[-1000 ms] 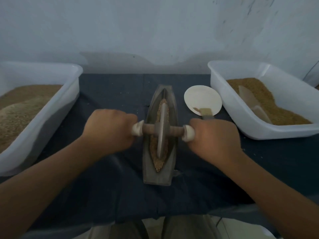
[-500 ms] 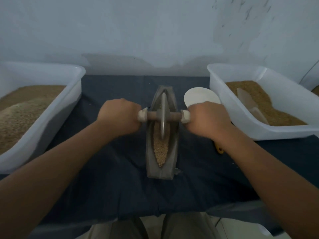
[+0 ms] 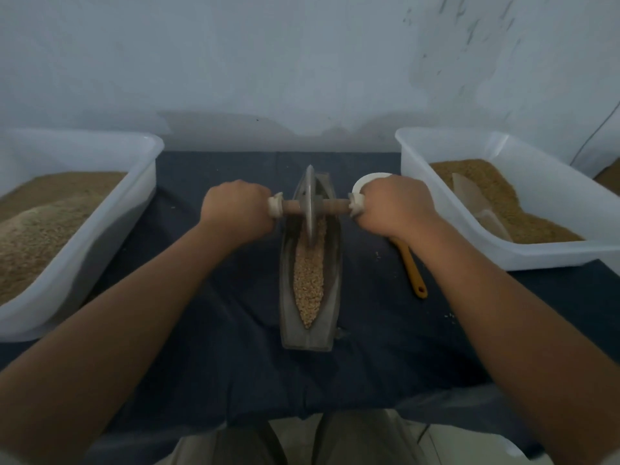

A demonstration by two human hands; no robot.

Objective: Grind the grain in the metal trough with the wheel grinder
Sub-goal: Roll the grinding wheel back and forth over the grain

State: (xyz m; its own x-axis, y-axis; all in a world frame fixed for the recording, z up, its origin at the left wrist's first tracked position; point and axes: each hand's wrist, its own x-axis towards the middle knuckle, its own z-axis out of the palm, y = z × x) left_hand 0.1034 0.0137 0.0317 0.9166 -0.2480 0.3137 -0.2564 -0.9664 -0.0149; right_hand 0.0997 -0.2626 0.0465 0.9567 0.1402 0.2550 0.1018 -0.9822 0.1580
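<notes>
The metal trough (image 3: 330, 307) points straight away from the person, grain (image 3: 308, 283) showing in its near half. At its far end the wheel grinder (image 3: 310, 204) stands on edge, axle crosswise; left hand (image 3: 235, 209) and right hand (image 3: 392, 206) wrap the handle ends, hiding them.

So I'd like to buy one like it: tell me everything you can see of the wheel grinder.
The wheel grinder is a thin, grey, metal-looking disc standing upright on its edge. A brown, wood-like axle runs through its middle, with a pale collar near each end. It sits towards the far end of the metal trough, with its lower edge down in the grain. The left hand and the right hand each grip one end of the axle, outside the collars.
</notes>
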